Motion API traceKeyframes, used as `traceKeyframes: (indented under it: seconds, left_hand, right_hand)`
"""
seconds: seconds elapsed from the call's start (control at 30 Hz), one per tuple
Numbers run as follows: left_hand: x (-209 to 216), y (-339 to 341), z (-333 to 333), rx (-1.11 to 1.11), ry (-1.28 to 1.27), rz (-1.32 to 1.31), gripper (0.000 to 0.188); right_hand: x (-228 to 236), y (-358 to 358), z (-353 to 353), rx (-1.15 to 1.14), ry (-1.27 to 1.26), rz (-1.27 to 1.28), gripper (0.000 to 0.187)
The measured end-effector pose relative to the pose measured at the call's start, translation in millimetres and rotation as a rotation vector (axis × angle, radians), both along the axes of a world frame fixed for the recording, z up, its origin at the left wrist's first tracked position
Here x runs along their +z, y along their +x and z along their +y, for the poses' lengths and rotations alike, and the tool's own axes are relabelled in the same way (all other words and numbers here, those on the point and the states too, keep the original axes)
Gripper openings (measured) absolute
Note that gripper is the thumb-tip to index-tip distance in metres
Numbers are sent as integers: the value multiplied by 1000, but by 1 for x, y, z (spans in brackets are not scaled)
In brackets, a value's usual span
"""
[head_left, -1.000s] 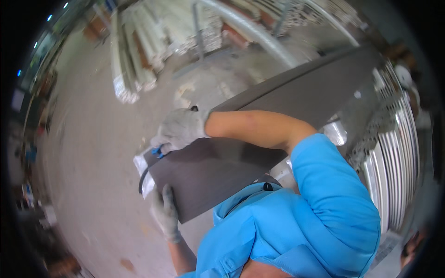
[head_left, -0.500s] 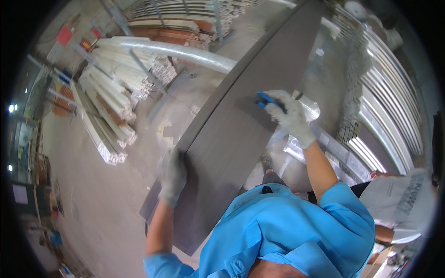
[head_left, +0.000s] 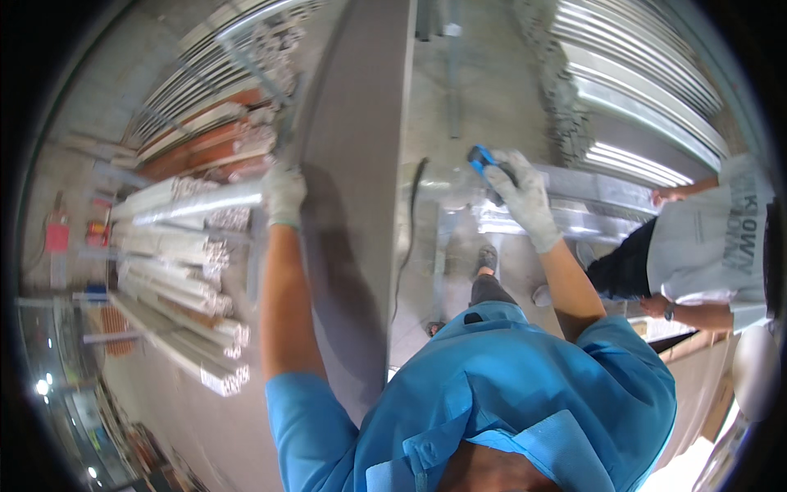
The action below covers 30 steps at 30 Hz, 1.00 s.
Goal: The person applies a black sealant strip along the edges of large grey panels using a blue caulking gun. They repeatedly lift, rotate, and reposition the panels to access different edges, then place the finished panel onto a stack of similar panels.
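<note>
A long, dark grey board (head_left: 352, 107) runs from the far edge of the view down past my left side. My left hand (head_left: 284, 197), in a pale work glove, grips the board's left edge; its fingertips are partly hidden. To the right of the board, my gloved right hand (head_left: 522, 197) is closed around a small blue-and-black hand tool (head_left: 481, 159), whose exact kind I cannot make out. That tool is held in the air, apart from the board.
Bundles of white profiles (head_left: 168, 271) lie at left, beside a plastic-wrapped length (head_left: 201, 203). Racked metallic profiles (head_left: 635, 57) fill the far right. A co-worker in a grey shirt (head_left: 697, 234) stands at right. A dark cord (head_left: 410, 221) hangs near the board's right edge.
My view has turned, so the board now runs nearly straight ahead. My left hand has moved farther along its left edge. The right hand, still holding the tool, is now off the board's right side.
</note>
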<state>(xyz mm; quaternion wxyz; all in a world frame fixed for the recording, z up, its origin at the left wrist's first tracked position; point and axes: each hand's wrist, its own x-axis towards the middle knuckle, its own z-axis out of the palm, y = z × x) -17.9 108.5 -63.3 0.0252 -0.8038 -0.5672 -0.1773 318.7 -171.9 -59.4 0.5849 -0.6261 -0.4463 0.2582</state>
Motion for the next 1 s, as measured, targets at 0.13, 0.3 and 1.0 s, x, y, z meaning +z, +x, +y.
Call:
traceKeyframes:
  seconds: [0.13, 0.3, 1.0]
  left_hand:
    - [-7, 37, 57, 126, -38, 68, 26]
    - [-17, 93, 103, 233, 8, 263, 25]
    - [2, 92, 86, 222, -22, -69, 39]
  right_hand:
    - [-4, 56, 31, -50, -59, 62, 31]
    - [-15, 134, 53, -172, -128, 97, 34]
    - [-191, 262, -147, -406, -828, 390, 36]
